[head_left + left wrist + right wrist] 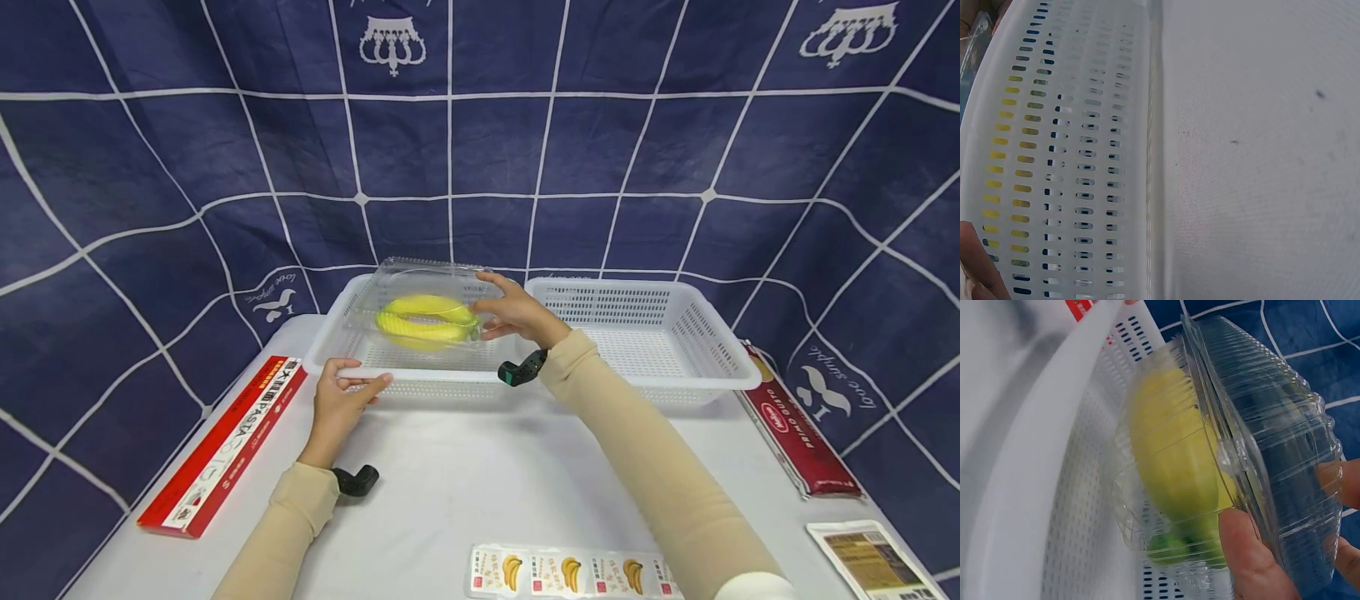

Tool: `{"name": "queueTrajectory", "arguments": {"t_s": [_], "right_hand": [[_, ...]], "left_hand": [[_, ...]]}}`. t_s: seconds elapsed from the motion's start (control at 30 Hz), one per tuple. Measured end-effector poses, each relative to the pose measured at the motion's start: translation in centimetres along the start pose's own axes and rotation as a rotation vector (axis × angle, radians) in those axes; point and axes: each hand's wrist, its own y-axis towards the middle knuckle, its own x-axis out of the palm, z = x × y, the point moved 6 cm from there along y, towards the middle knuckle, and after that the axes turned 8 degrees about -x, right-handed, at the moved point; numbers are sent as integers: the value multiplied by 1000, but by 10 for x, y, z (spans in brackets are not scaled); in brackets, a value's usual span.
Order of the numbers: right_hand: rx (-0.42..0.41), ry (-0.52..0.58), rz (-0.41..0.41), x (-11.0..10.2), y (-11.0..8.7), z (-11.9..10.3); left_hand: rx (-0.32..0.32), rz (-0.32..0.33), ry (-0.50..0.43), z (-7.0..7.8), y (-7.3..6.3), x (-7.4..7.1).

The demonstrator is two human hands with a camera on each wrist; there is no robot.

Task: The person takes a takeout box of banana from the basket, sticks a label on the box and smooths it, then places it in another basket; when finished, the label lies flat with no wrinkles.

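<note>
My right hand (517,312) holds a clear plastic clamshell box (367,287) at its right end, tilted over the left white basket (450,377). In the right wrist view the thumb (1250,556) presses the box near its seam, with fingers on the ridged far side. Yellow bananas (423,321) with a green end show through the plastic; they look to be in the box's lower half. At the basket's front left, my left hand (337,408) grips the rim. Part of one finger (979,259) shows against that rim in the left wrist view.
A second white basket (697,382) stands to the right. A red-and-white pasta box (225,450) lies at left. At right lie a dark red packet (806,442) and a pale pouch (873,558). A banana-printed strip (555,573) lies near the front. Blue grid cloth hangs behind.
</note>
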Motion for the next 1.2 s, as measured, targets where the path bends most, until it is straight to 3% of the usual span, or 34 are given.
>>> {"name": "queueTrajectory", "arguments": {"t_s": [0.33,0.73,1.2], "right_hand": [[-54,-14,-17,-14,-24,-6],[-64,-70,24,-35,-52,-11],[-92,-137,-33,-63,-95,-10]], "left_hand": [[3,6,-11,0,-1,0],[-16,-14,3,0,0,0],[-42,-24,2,0,-1,1]]}}
